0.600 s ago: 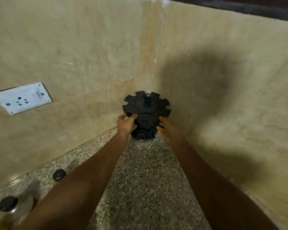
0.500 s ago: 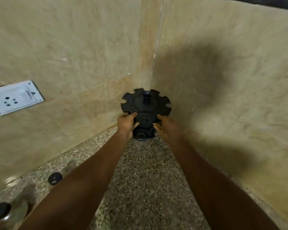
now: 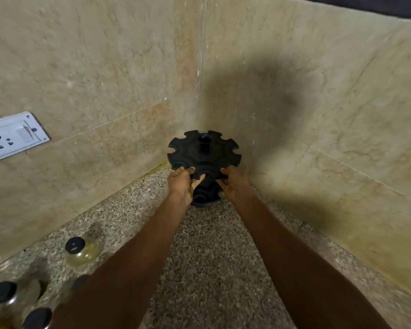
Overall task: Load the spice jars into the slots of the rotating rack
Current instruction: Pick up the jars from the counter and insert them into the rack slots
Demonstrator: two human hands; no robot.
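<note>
A black rotating rack (image 3: pixel 203 155) with notched slots and a centre post stands in the corner of a speckled stone counter (image 3: pixel 214 269). No jar shows in its slots. My left hand (image 3: pixel 182 184) grips the rack's near left rim, and my right hand (image 3: pixel 233 182) grips its near right rim. Several glass spice jars with black lids stand at the lower left: one (image 3: pixel 81 251) holds yellowish contents, another (image 3: pixel 7 298) is blurred, and a third (image 3: pixel 37 318) is cut off by the bottom edge.
Beige marble walls meet in a corner right behind the rack. A white electrical socket plate (image 3: pixel 12 136) is set in the left wall. My shadow falls on the right wall.
Both hands have closed further onto the rack's near rim. The view has tilted down, bringing more jars into sight at the lower left.
</note>
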